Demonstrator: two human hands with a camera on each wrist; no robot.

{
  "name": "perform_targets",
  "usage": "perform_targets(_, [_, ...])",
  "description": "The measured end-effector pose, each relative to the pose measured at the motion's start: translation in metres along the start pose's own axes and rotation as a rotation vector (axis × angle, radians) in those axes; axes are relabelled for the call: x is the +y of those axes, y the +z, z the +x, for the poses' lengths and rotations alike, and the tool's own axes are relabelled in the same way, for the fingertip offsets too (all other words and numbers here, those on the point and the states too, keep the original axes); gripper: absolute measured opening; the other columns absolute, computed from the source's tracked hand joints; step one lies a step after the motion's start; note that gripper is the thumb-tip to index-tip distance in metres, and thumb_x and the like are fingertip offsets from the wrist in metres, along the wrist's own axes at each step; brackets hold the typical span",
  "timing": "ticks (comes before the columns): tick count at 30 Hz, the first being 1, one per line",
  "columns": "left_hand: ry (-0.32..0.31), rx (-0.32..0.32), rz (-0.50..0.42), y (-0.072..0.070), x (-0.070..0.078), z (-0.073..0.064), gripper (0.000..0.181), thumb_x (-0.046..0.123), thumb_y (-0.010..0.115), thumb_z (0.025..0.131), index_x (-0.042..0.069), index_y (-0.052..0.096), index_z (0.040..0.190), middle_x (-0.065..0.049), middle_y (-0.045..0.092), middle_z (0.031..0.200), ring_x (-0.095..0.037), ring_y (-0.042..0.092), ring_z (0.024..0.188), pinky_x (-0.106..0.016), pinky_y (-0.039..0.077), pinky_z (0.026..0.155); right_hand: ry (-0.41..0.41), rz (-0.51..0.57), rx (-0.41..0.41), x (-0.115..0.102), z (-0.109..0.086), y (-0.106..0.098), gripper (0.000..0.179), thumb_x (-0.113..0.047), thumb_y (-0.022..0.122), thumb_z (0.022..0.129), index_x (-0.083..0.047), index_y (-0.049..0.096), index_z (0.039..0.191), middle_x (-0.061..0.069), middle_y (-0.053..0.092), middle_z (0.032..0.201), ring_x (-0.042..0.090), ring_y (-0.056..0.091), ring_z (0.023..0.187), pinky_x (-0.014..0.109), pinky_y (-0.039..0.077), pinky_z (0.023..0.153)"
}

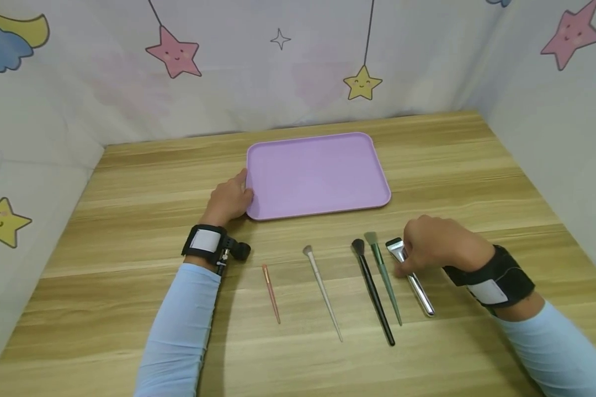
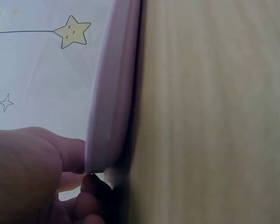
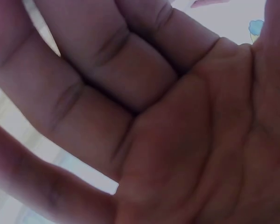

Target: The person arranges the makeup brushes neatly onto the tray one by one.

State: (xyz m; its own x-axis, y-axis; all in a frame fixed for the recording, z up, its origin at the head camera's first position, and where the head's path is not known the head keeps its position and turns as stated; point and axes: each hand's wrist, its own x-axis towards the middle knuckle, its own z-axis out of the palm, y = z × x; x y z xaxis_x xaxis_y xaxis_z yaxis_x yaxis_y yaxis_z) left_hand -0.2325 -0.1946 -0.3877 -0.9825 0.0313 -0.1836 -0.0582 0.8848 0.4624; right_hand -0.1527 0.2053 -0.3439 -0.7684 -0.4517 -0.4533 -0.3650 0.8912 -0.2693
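Note:
A lilac rectangular tray lies on the table. My left hand grips its left edge; in the left wrist view the thumb is at the tray's rim, with fingers curled below. To the right, my right hand pinches the handle of a silver makeup brush with a flat, dark-tipped head. The fingertips on it are partly hidden. In the right wrist view only the palm and fingers of the right hand show. Just left of that hand lie a green makeup brush and a black one.
The black makeup brush, a white makeup brush and a small pink-orange brush lie apart on the wood-grain table. A white curtain printed with stars and clouds stands behind and at both sides.

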Motion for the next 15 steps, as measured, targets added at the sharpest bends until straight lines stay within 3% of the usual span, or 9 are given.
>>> perform_targets(15, [-0.010,0.019,-0.003,0.0002,-0.0015,-0.0016,0.064,0.024,0.041,0.102,0.004,0.023,0.160,-0.024,0.036,0.156,-0.038,0.050,0.115,-0.051,0.041,0.097,-0.108,0.108,0.035,0.0026,0.0079,0.0000,0.027,-0.021,0.076,0.078,-0.014,0.059,0.057,-0.006,0.051,0.054,0.010,0.047,0.048,0.028,0.039,0.047])
